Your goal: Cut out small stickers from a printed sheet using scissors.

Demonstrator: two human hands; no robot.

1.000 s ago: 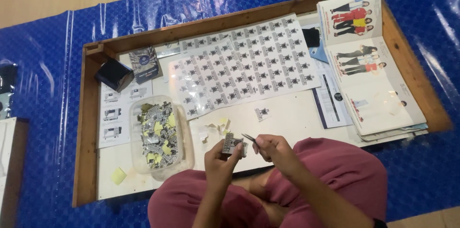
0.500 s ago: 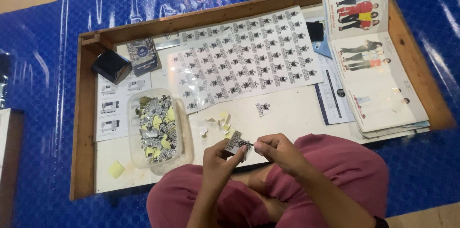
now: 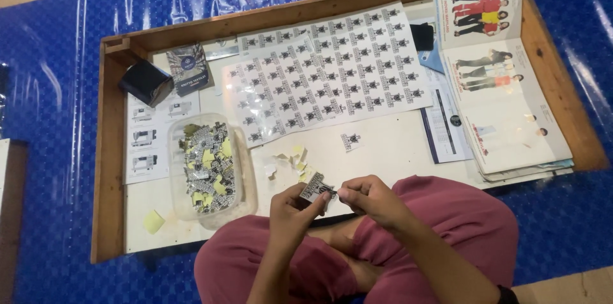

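My hands pinching a small printed sticker (image 3: 317, 188)

Left hand (image 3: 290, 211) grips it; right hand (image 3: 369, 197) pinches its edge; clear tub of stickers (image 3: 246, 179) nearby.

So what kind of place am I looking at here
Probably a small craft or garment-label workspace set up on the floor: a shallow wooden tray lies on a blue plastic sheet, holding a large white sheet of small black printed labels, a clear plastic tub of cut labels and open clothing catalogues.
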